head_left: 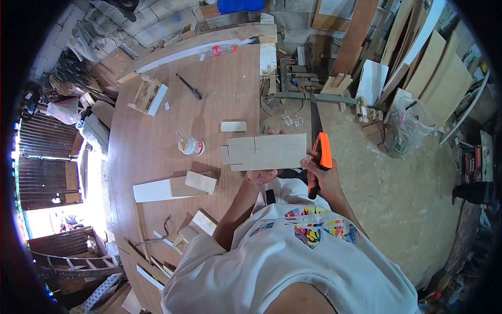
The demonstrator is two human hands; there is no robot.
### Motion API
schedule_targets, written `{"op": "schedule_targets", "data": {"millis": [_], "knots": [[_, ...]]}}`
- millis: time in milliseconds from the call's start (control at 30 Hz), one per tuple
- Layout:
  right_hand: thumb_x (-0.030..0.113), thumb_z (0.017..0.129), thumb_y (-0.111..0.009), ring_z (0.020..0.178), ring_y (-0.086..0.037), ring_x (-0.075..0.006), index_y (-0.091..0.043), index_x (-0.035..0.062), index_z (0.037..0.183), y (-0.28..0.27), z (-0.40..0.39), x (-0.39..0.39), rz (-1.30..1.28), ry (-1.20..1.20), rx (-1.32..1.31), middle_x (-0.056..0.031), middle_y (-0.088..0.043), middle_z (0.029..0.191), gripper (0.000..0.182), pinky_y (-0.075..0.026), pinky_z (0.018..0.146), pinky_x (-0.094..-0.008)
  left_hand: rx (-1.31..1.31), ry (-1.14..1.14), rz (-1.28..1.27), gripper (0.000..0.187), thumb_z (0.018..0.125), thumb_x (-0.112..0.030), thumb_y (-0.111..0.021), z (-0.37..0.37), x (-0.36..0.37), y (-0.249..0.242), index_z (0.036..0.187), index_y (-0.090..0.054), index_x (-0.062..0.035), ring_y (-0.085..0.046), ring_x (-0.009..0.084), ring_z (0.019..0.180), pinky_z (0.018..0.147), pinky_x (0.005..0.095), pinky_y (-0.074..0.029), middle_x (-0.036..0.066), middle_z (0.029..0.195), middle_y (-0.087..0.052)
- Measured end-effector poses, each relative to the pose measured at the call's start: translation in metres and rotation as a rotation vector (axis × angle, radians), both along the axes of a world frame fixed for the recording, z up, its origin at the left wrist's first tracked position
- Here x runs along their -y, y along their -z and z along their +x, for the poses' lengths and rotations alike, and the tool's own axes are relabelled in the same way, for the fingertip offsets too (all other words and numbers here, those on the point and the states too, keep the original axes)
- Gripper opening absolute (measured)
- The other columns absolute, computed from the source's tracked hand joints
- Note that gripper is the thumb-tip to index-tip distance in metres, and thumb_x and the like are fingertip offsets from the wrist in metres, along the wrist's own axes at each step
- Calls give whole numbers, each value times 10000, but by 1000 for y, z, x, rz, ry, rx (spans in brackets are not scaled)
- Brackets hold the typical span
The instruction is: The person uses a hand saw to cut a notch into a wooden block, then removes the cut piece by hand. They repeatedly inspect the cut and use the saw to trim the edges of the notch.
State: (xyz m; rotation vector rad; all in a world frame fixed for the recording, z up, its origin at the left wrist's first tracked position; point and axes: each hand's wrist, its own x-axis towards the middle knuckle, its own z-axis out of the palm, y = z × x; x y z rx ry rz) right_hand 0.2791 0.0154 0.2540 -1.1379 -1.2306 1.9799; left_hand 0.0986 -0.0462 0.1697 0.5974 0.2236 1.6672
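A pale rectangular wooden board (pixel 280 152) lies across my left hand (pixel 261 177), level above the table's right edge. The thumb side shows at its near edge and fingertips show past its far edge. Pencil-like lines and notches mark the board's left end and far edge. My right hand (pixel 325 178) is closed around the orange and black handle of a hand saw (pixel 325 149), close to the board's right end. The saw's dark blade points away from me, beyond the board. Part of the right hand's fingers is hidden behind the handle.
On the wooden table (pixel 219 99) stand an open white tub (pixel 191 146) with a stick in it, a small wooden frame (pixel 148 97), a dark screwdriver-like tool (pixel 189 87), a plastic bottle (pixel 217 51) and offcuts (pixel 201 182). Planks (pixel 355 36) and a plastic bag (pixel 410 125) are at right.
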Motion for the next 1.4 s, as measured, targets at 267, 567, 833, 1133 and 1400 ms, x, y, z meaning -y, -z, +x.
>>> {"op": "schedule_targets", "data": {"millis": [267,567,833,1133,1400], "knots": [[63,820,-659,370,-410,-77,-463,-100,1234,1,0,1,-56,15,-8,13,-426,536,486,-312,353,-233,102,48,-44,990,593,42,-737,0,1,0,1426,-321,-296,-184,194,1406,1111,445,-228,16,1536,-174],[68,825,-656,376,-409,-71,-473,-91,1236,-1,-3,2,-56,8,-33,16,-429,541,477,-313,359,-226,134,35,47,966,606,80,-707,2,-1,-4,1415,-334,-295,-200,206,1401,1110,444,-249,19,1528,-183],[138,814,-707,388,-424,-59,-559,-77,1168,1,-3,1,-47,9,-41,28,-451,529,440,-333,362,-227,225,76,22,956,604,149,-692,-1,0,-3,1404,-355,-249,-219,210,1394,1108,427,-277,47,1510,-218],[136,827,-693,367,-398,-59,-521,-72,1231,11,-6,0,-64,40,-8,27,-448,499,486,-317,356,-226,61,66,-44,1015,594,18,-758,-9,-4,3,1443,-283,-271,-197,228,1402,1093,455,-268,58,1534,-175],[45,865,-609,374,-392,-36,-483,7,1316,-2,-11,7,233,123,144,44,-404,518,470,-319,352,-221,-147,-113,-131,830,653,95,-726,-6,-6,-3,1369,-398,-171,-390,214,1292,950,350,-461,98,1407,-384]]}}
